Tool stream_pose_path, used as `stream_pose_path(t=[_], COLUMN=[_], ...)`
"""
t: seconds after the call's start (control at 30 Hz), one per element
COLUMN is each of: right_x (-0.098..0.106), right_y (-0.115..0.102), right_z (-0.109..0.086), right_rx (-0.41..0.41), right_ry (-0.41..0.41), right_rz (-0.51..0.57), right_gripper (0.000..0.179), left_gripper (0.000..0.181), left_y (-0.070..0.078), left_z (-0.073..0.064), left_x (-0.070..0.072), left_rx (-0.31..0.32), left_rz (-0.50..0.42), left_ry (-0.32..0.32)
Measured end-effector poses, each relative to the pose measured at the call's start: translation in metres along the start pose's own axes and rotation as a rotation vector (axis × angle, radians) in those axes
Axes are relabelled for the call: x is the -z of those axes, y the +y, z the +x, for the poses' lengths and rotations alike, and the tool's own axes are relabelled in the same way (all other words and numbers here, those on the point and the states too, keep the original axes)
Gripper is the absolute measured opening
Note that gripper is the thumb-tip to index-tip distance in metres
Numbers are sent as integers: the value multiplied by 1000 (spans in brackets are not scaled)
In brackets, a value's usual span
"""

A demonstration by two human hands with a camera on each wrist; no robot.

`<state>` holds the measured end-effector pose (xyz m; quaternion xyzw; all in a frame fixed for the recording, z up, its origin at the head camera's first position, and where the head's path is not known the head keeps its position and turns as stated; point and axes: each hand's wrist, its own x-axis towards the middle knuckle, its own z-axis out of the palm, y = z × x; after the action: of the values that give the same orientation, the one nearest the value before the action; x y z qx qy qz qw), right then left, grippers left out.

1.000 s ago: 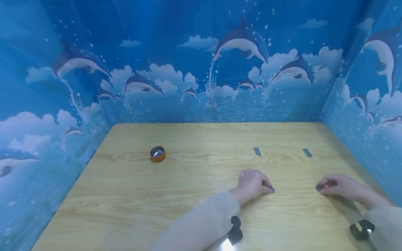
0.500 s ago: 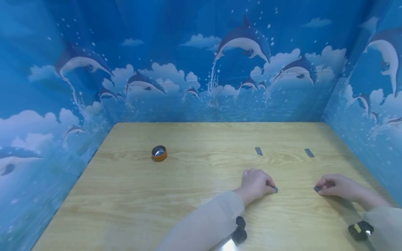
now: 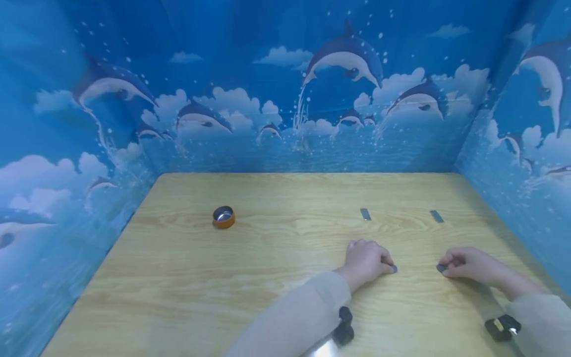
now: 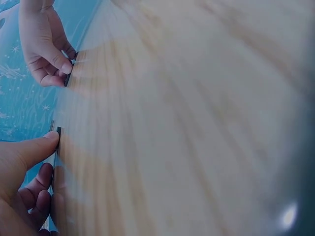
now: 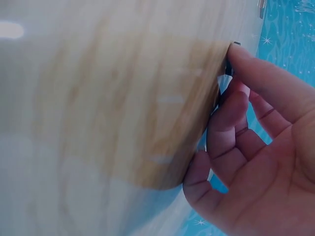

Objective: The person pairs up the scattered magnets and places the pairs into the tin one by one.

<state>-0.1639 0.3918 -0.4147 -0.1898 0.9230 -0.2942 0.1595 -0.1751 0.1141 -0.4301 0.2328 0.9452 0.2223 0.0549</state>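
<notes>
My left hand (image 3: 367, 260) pinches a small dark grey disc (image 3: 394, 268) low over the wooden table (image 3: 178, 287). Facing it from the right, my right hand (image 3: 470, 265) pinches a similar dark grey disc (image 3: 441, 268) between thumb and fingers. A gap of table lies between the two discs. In the left wrist view, the left thumb rests against its thin dark disc (image 4: 58, 139), seen edge-on. The right wrist view shows only slivers of the other disc (image 5: 229, 69), mostly covered by the thumb and fingers.
Beyond the hands, two flat grey rectangular strips lie apart, one to the left (image 3: 365, 214) and one to the right (image 3: 436, 216). A small orange bowl (image 3: 223, 217) with a metallic inside stands farther left. A dolphin-print curtain (image 3: 285, 144) borders the table.
Both hands have come closer together: the right has moved left with its disc, and the left slightly right with its own. The strips and bowl stay in place.
</notes>
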Motion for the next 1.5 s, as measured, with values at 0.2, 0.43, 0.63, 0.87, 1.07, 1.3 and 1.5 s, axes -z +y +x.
stream_pose_path(t=[0.2,0.43,0.63,0.87,1.07,1.3,1.5], right_x=[-2,-3,-4,-9,-11,-13,-17], right_y=[-3,-6,-9,-15,-22,-27,-32], right_z=[1,2,4,6,9,13,19], right_rx=[-22,-30,-91,-51,-14,-47,-54], right_ry=[6,8,10,15,15,1,-16], right_rz=[-9,-17,-40,-43,-26,-8,2], right_gripper=[15,17,19,19,18,20,20], left_gripper=[5,5,5,4,5,5,6], left_y=[2,4,7,12,14,14,15], left_z=[2,4,6,8,10,11,11], left_x=[-1,-3,-6,-9,-10,-11,-10], left_rx=[-11,7,-4,-11,1,-5,-5], left_rz=[3,6,-12,-17,-8,-13,11], left_ry=[6,7,9,10,15,15,18])
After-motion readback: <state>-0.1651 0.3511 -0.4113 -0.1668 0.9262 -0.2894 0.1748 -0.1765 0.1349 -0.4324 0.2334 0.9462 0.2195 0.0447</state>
